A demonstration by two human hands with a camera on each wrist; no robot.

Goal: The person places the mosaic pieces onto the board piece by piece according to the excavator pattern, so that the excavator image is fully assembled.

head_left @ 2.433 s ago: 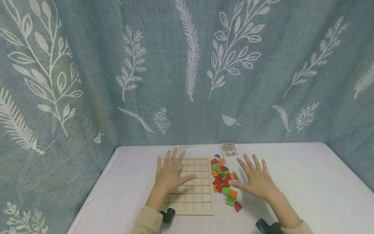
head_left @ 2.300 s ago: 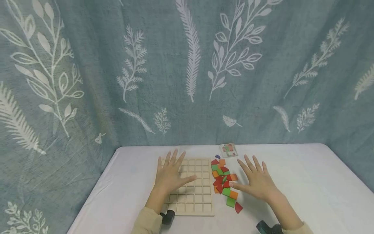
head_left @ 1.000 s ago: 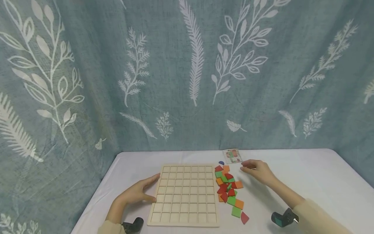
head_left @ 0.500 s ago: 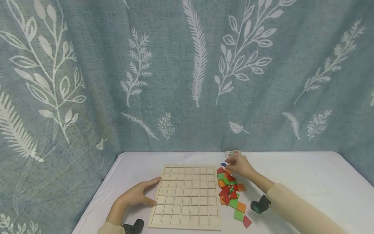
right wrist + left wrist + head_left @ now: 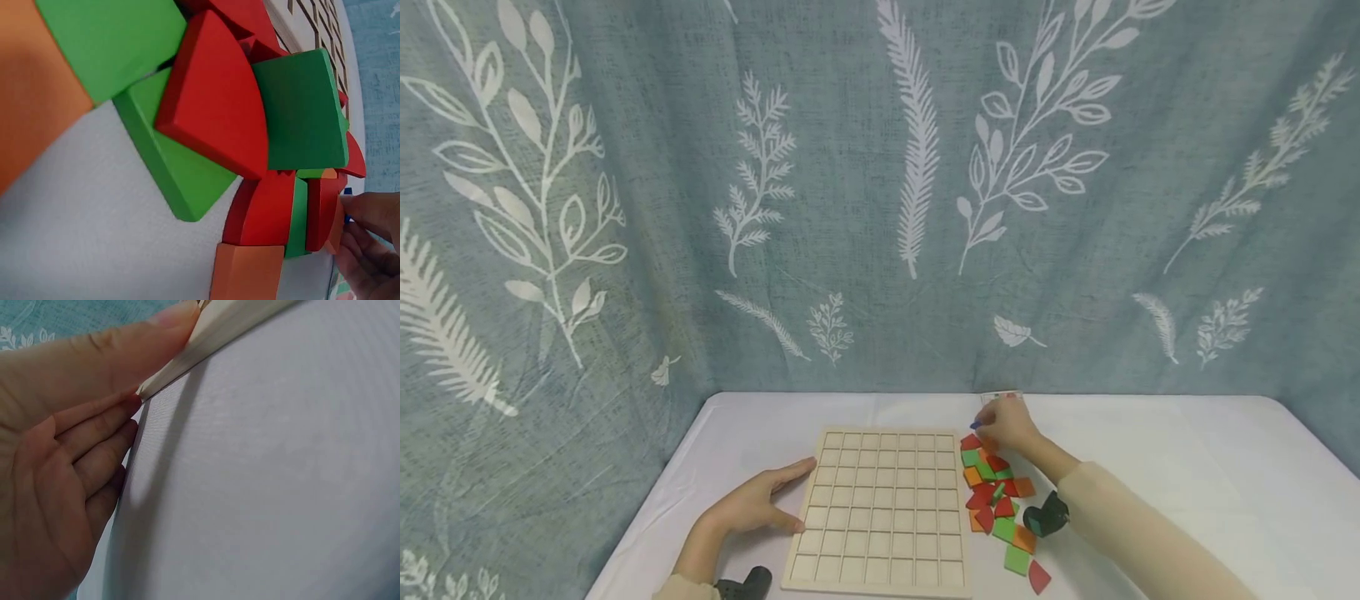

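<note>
My left hand (image 5: pixel 751 504) rests against the left edge of a wooden grid board (image 5: pixel 880 510), its fingers spread along the rim. In the left wrist view the thumb (image 5: pixel 106 356) touches the board's side (image 5: pixel 206 344). With thumb and fingers, my right hand (image 5: pixel 1010 423) pinches a small blue half-round block (image 5: pixel 975 425) behind the heap of blocks. Only a bit of that blue block (image 5: pixel 348 217) shows in the right wrist view. Red quarter-round blocks (image 5: pixel 215 100), green blocks (image 5: pixel 300 112) and orange blocks (image 5: pixel 247 272) lie close to the right hand, some overlapping.
A picture card (image 5: pixel 1000 394) lies behind the right hand, mostly covered by it. The loose blocks run along the board's right side, down to a red quarter-round block (image 5: pixel 1039 577) near the front. A leaf-patterned curtain (image 5: pixel 850 208) hangs behind the white table (image 5: pixel 1187 483).
From hovering over the board and blocks, my left hand moved to the board's left edge. My right hand moved back and left past the card and took hold of the blue block. The view shifted slightly.
</note>
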